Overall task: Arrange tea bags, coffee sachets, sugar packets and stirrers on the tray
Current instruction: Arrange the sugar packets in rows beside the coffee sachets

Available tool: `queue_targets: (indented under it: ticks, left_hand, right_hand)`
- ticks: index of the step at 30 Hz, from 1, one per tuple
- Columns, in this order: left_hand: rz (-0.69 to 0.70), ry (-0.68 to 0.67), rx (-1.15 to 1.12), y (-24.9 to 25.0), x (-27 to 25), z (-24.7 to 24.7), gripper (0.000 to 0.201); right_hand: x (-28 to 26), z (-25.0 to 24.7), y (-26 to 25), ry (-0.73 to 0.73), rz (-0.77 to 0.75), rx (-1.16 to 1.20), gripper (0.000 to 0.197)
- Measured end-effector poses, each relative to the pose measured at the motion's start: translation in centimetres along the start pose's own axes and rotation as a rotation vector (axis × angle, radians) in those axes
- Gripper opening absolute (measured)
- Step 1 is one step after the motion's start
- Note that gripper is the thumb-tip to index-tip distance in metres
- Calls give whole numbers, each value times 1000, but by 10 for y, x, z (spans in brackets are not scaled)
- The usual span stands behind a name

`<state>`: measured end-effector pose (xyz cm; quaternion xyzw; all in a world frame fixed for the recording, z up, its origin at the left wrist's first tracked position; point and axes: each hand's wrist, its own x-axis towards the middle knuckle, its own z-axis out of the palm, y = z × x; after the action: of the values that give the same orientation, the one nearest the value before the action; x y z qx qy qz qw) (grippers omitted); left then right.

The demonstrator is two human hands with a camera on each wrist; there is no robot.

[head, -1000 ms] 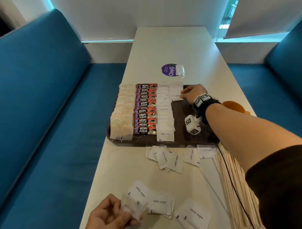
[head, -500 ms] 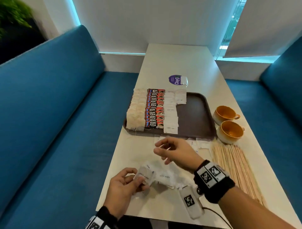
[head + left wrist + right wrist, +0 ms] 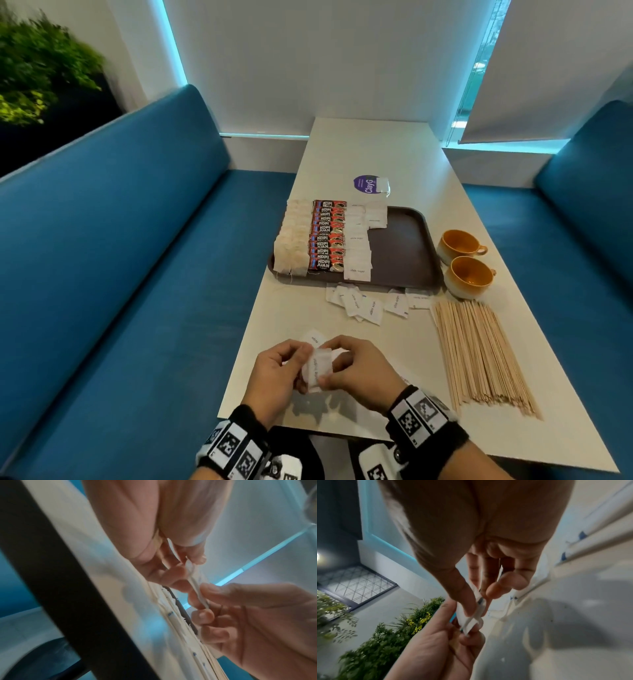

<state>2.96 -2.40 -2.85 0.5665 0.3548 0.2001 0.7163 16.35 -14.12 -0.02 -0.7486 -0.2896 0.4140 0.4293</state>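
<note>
Near the table's front edge both hands hold a small stack of white sugar packets [image 3: 317, 371]. My left hand [image 3: 279, 371] pinches its left side and my right hand [image 3: 356, 370] pinches its right side; in the left wrist view the sugar packets [image 3: 197, 586] show edge-on between the fingertips, in the right wrist view the sugar packets [image 3: 476, 614] likewise. The brown tray [image 3: 404, 253] farther back carries a column of tea bags [image 3: 291, 240], a column of red coffee sachets [image 3: 327, 236] and sugar packets [image 3: 358, 250]. Loose sugar packets [image 3: 370, 303] lie before the tray. Wooden stirrers [image 3: 479, 353] lie at the right.
Two orange cups [image 3: 462, 260] stand right of the tray. A purple round sticker [image 3: 366, 183] with a tea bag beside it lies behind the tray. Blue benches [image 3: 120, 274] flank the white table [image 3: 370, 147]. A plant [image 3: 41, 75] is at far left.
My right hand has drawn back from the tray to the near edge and joined the left hand on the sugar packets. The head view has tilted up and back.
</note>
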Motion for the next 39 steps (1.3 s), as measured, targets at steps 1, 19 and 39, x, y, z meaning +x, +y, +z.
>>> queue_targets:
  ticks: [1,19,39]
  left_hand:
    - [34,-7,23,4,-2,3,17]
    - [127,-21,-31,40,-24,35,6]
    - [223,-83,233,45,-3,42,34]
  right_hand:
    - [-2,-1,0,1,-9,-16,31]
    - [-33,-40,1,231,-216,369,11]
    - [-17,-69,4,234,-268,260,28]
